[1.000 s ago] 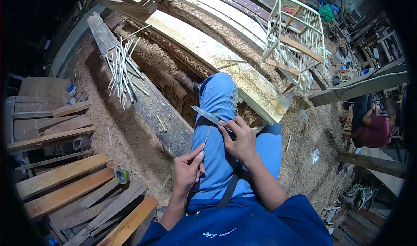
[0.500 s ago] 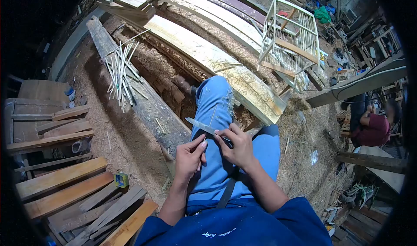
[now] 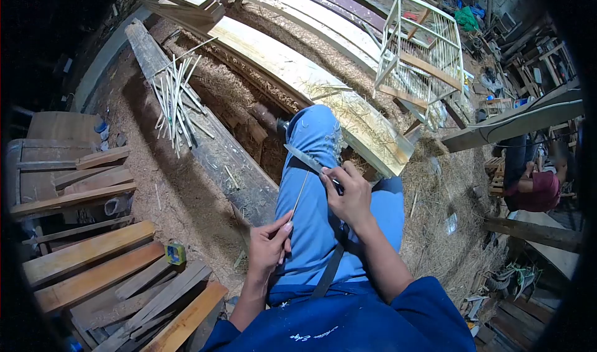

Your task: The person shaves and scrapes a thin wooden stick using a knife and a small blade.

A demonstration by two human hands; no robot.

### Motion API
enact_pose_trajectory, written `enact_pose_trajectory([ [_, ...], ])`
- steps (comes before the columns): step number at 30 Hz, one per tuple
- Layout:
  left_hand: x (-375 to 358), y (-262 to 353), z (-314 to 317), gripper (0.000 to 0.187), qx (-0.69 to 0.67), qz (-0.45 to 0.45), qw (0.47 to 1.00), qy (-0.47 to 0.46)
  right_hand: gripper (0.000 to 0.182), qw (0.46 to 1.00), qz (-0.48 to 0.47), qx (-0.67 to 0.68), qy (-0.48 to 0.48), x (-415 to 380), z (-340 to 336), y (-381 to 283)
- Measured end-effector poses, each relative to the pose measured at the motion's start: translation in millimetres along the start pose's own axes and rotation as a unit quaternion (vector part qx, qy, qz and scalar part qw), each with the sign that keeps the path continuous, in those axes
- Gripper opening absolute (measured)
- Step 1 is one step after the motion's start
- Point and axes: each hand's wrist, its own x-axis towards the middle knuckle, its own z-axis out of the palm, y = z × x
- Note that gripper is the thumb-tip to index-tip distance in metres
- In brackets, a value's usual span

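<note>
Over the thigh of the blue trousers, my left hand (image 3: 270, 246) pinches the lower end of a thin stick (image 3: 300, 194). My right hand (image 3: 349, 196) is closed round the handle of a knife (image 3: 304, 158), whose blade points up and left, close to the stick's upper end. Whether blade and stick touch is hard to tell. A loose pile of pale sticks (image 3: 177, 103) lies on the grey plank (image 3: 214, 147) ahead and to the left.
A barred wooden frame (image 3: 423, 60) stands at the upper right beside long planks (image 3: 273, 56). Cut boards (image 3: 93, 252) and a yellow tape measure (image 3: 175, 254) lie at the lower left. Another person (image 3: 538, 190) sits at the far right.
My right hand and the knife have moved up and right, away from my left hand. My left hand has lowered slightly with the stick, and more of the stick shows between the hands.
</note>
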Motion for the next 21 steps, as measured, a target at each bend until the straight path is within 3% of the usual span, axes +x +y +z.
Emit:
enact_pose_trajectory([
  [2, -8.4, -1.9, -4.9, 0.031, -0.019, 0.001, 1.000, 0.005, 0.013, 1.000, -0.017, 0.014, 0.021, -1.9, 4.8, 2.6],
  [5, -14.9, 0.0, -3.4, 0.031, -0.013, 0.007, 1.000, 0.000, 0.018, 0.965, 0.130, 0.226, 0.038, -0.3, 8.3, 5.8],
  [6, -15.5, -0.8, -2.9, 0.031, -0.014, 0.005, 1.000, -0.002, 0.018, 0.965, 0.131, 0.224, 0.038, -0.3, 5.3, 7.0],
  [8, -15.6, -1.4, -3.0, 0.031, -0.017, 0.014, 1.000, -0.014, 0.023, 0.918, 0.259, 0.300, -0.032, 4.4, -7.9, -2.8],
  [10, -15.2, 0.2, -2.4, 0.031, -0.013, 0.020, 0.999, -0.026, 0.026, 0.918, 0.221, 0.330, -0.006, 4.6, -3.0, -3.1],
  [12, -14.6, 2.0, -2.3, 0.030, 0.018, 0.029, 0.999, -0.037, 0.028, 0.872, 0.293, 0.371, -0.129, 5.4, -8.7, -4.1],
  [13, -13.9, 2.2, -2.6, 0.030, 0.024, 0.034, 0.998, -0.046, 0.025, 0.851, 0.305, 0.403, -0.143, 5.2, -10.2, -4.7],
  [18, -12.6, 12.3, -4.4, 0.031, 0.051, 0.031, 0.996, -0.072, 0.027, 0.851, 0.274, 0.426, -0.140, 5.1, -15.0, -5.8],
  [21, -6.8, 16.3, -12.3, 0.031, 0.033, 0.024, 0.993, -0.110, 0.025, 0.817, 0.291, 0.483, -0.125, 3.7, -20.3, 0.0],
])
